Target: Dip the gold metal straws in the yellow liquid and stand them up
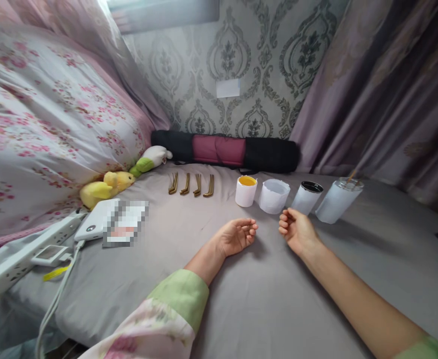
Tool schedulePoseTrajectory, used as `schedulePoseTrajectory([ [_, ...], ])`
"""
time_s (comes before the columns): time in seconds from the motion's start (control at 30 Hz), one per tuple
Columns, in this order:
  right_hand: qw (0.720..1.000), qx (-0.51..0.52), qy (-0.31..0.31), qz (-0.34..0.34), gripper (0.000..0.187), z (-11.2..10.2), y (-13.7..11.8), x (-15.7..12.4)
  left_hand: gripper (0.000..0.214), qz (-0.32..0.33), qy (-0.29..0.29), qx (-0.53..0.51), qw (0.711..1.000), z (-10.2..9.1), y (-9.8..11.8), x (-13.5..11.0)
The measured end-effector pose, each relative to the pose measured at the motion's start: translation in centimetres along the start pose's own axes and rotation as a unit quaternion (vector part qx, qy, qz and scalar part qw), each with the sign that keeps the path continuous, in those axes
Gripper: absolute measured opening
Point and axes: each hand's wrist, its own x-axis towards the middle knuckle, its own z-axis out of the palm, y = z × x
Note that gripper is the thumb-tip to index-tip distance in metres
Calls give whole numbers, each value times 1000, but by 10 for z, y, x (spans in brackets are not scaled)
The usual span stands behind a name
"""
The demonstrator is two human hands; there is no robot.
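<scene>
Palm turned up, my left hand (238,236) rests just above the grey sheet with its fingers loosely curved and nothing in them. My right hand (298,231) is half curled to the right of it, apart from it, and no held object shows. Nearest to the hands stand white-wrapped containers in a row: one with a yellow inside (246,194), a wide pale one (274,198), a dark-mouthed one (306,198), partly behind my right hand, and a taller jar (336,203) with a thin stick in it. Several bent gold-brown metal pieces (185,184) lie in small groups left of them.
A black and maroon roll (219,149) lies along the patterned wall. On the left are a yellow plush toy (105,188), a green-white plush toy (149,160), a white power bank (96,219), a blurred-out card (127,224), a power strip (28,254) and cables. Curtains hang on both sides.
</scene>
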Motion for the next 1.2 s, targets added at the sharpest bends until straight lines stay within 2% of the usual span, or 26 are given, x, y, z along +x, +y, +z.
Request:
schedulePoseTrajectory([
  [0.07,1000,7,13,-10,13,1,11,3,6,3,-1,-1,1000,-1,0,0],
  [0.23,993,-75,16,-88,19,-3,29,6,7,19,7,1,1000,0,1,0],
  [0.47,977,-153,-12,-147,28,-6,41,5,6,45,27,16,999,2,2,0],
  [0.67,970,-168,-21,-172,31,-9,45,7,7,86,43,24,995,-1,7,3],
  [0.87,969,-174,-29,-176,31,-9,44,6,8,112,104,24,988,-5,21,5],
  [1.2,966,-180,-27,-181,33,-11,46,8,6,138,220,133,956,-14,57,8],
])
